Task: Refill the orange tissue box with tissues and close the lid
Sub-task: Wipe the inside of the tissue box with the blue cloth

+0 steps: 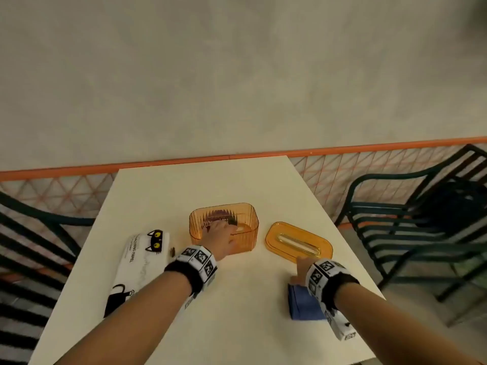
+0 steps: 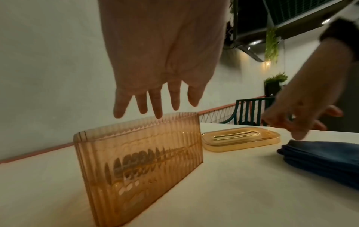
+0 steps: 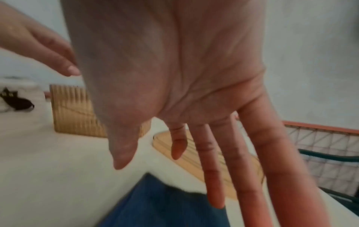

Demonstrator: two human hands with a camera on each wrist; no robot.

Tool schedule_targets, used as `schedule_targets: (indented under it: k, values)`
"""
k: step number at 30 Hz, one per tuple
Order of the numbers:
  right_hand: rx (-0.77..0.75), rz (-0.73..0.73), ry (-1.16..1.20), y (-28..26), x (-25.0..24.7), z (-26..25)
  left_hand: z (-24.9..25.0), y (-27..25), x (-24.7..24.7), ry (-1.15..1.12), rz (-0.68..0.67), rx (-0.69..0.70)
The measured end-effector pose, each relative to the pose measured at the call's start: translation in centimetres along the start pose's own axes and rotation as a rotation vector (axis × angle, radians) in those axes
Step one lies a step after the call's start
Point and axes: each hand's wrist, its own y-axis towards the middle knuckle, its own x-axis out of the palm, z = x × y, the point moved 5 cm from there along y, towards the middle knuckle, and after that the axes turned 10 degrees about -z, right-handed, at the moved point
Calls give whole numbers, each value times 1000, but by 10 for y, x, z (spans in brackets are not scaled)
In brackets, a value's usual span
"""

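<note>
The orange ribbed tissue box (image 1: 246, 241) (image 2: 136, 161) stands lidless at the table's middle. My left hand (image 1: 220, 233) (image 2: 157, 98) hovers over its near rim with fingers straight and spread, holding nothing. The orange lid (image 1: 299, 242) (image 2: 240, 138) (image 3: 196, 156) with its slot lies flat to the box's right. My right hand (image 1: 301, 267) (image 3: 194, 153) is just short of the lid, fingers straight, above a blue folded cloth (image 1: 303, 302) (image 2: 320, 158) (image 3: 167, 204). A white tissue pack with black cats (image 1: 139, 264) (image 3: 11, 99) lies left of the box.
The white table (image 1: 237, 299) has its far edge near a wall with an orange rail. Dark green slatted chairs (image 1: 421, 233) stand to the right and to the left (image 1: 31, 246). A dark bag (image 1: 458, 201) sits on the right chair.
</note>
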Motion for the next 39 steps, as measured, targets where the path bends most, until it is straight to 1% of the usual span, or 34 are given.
schedule_targets:
  k: [3,5,7,9,11,12,15,16,19,21,23,25,27,30,32,34,37,39]
  values:
    - [-5,-59,-79,4,27,-2,5,13,2,-123,-118,2]
    - [57,-77,-94,12,44,0,11,20,2,-129,-161,9]
    - [102,-84,-4,19,49,0,18,28,1,-108,-177,25]
    - [127,-59,146,26,50,2,21,36,3,-73,-191,29]
    - [107,-42,308,34,48,3,24,41,3,-28,-196,24]
    - [103,-24,347,36,46,3,26,41,3,-6,-198,24]
    - [98,-9,342,42,37,6,27,42,2,20,-189,31]
    - [90,-24,340,42,34,6,26,41,0,14,-181,31]
    - [64,-55,223,44,19,6,22,35,-10,-46,-137,39]
    - [11,-36,225,41,-2,6,19,30,-19,-99,-89,33]
    - [-76,-8,282,29,-32,2,17,26,-29,-204,-25,19]
    - [-184,53,392,11,-64,-2,17,18,-42,-334,32,29]
    - [-286,166,524,-7,-96,-7,20,5,-60,-445,79,72]
    - [-426,434,677,-35,-136,-19,25,-18,-84,-618,138,155]
    - [-545,606,729,-52,-154,-35,27,-33,-95,-725,181,187]
    - [-617,765,639,-65,-162,-55,30,-46,-101,-858,217,232]
    - [-596,967,324,-84,-155,-84,31,-63,-109,-1010,313,245]
    - [-664,1060,168,-100,-148,-102,30,-72,-112,-1049,374,244]
